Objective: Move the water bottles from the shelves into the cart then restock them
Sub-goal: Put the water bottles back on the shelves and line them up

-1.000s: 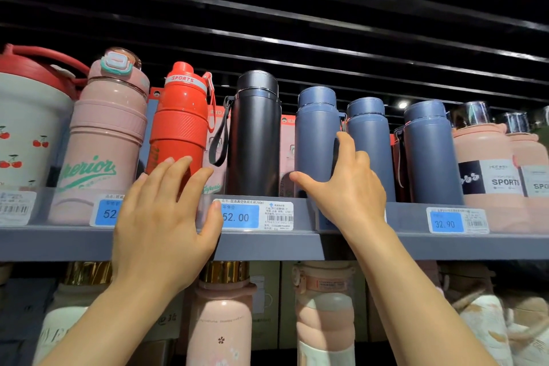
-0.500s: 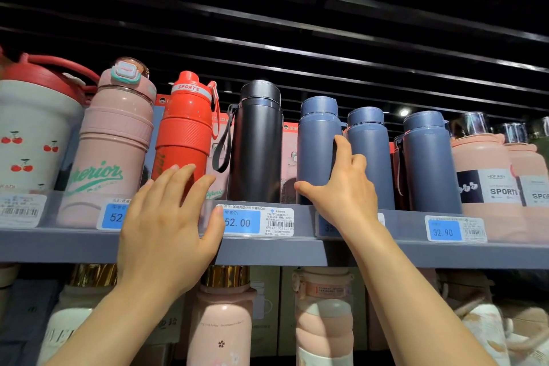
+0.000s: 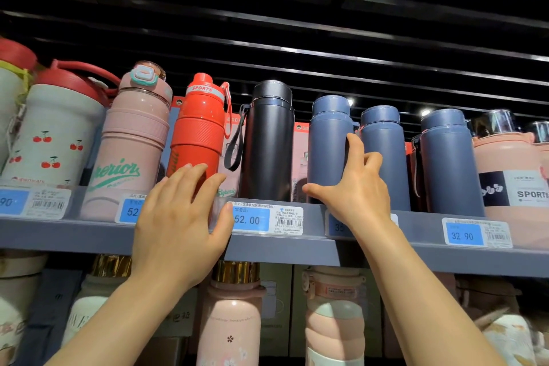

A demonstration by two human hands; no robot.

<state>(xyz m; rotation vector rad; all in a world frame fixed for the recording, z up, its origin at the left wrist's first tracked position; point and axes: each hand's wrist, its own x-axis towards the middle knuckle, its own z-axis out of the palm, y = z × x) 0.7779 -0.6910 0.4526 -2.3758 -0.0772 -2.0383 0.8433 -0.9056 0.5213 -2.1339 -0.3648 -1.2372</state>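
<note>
The shelf (image 3: pixel 74 235) sits above eye level, so the person reaches up to it, and that is the root of most risks here. A packed row of bottles stands behind its lip: white cherry bottle (image 3: pixel 50 140), pink bottle (image 3: pixel 133 142), red bottle (image 3: pixel 199 131), black flask (image 3: pixel 269 140), then three blue flasks, the first (image 3: pixel 325 145) touching or nearly touching the second (image 3: pixel 383 151), with the third (image 3: pixel 445 157) just beyond. No cart is in view, so every bottle here is still on the shelf.

The right hand (image 3: pixel 355 190) wraps the base of the first blue flask, thumb on its left side and fingers curled round into the gap beside the second one. That grip is low on a tall body; lifted from there, the flask would probably tip at the top and could knock the black flask or its blue neighbour, and a fall from this height would be hard to catch.

The left hand (image 3: pixel 181 217) is spread flat, fingers straight, in front of the red bottle's base with the thumb by the price tag (image 3: pixel 264 218); whether the fingertips touch the bottle cannot be told. It grasps nothing, so it offers no support yet.

The black flask's strap (image 3: pixel 234 145) hangs loose and could snag a passing finger.
</note>
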